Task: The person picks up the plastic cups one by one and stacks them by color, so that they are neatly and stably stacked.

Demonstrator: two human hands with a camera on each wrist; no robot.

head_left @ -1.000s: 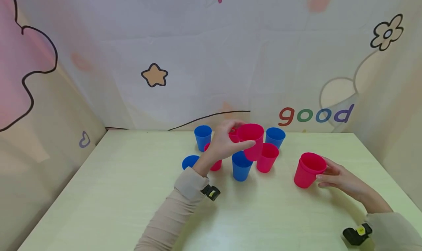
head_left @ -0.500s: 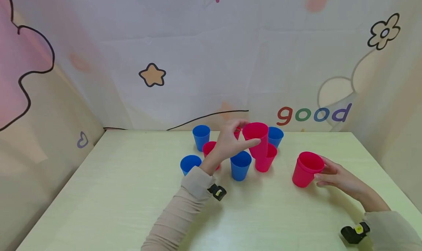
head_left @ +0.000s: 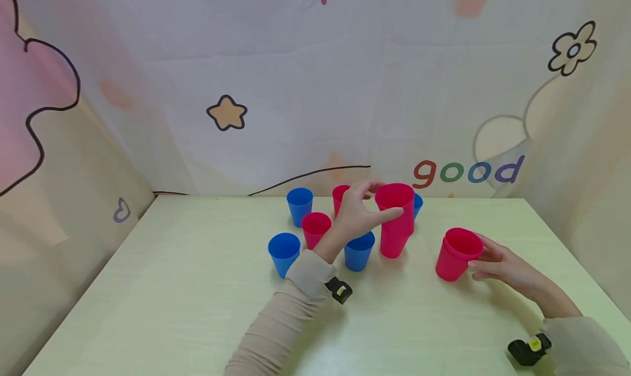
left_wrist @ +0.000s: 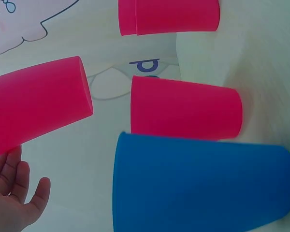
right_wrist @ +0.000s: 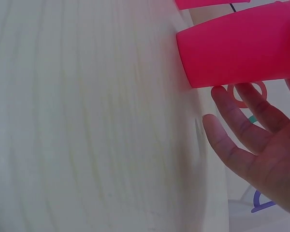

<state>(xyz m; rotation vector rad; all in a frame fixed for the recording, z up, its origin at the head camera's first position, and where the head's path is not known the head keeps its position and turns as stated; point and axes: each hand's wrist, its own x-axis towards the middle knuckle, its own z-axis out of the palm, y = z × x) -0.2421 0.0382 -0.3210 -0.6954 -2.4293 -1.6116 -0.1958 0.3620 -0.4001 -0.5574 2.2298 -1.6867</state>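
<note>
My left hand [head_left: 357, 209] grips a pinkish-red plastic cup [head_left: 407, 221] by its upper side, thumb toward me. In the left wrist view this held cup [left_wrist: 43, 104] hangs tilted, clear of a second red cup [left_wrist: 186, 108] standing on the table. From the head, the held cup overlaps that lower red cup [head_left: 393, 248]. Further right, my right hand [head_left: 508, 269] holds two nested red cups [head_left: 449, 263], with a double rim showing. The thumb and fingers lie along the far right side of this stack, whose base is close to the table.
Blue cups [head_left: 284, 254] [head_left: 299, 207] stand upright at the left of the group, with red cups [head_left: 315, 227] [head_left: 339, 198] beside them. A blue cup [head_left: 358, 255] is under my left wrist; another blue cup [head_left: 418, 203] is partly hidden. A printed cloth [head_left: 296, 80] backs the pale table [head_left: 172, 288].
My left hand has carried its red cup to the right, over the standing red cup, uncovering red and blue cups at the left. The right hand and its stack look nearly still.
</note>
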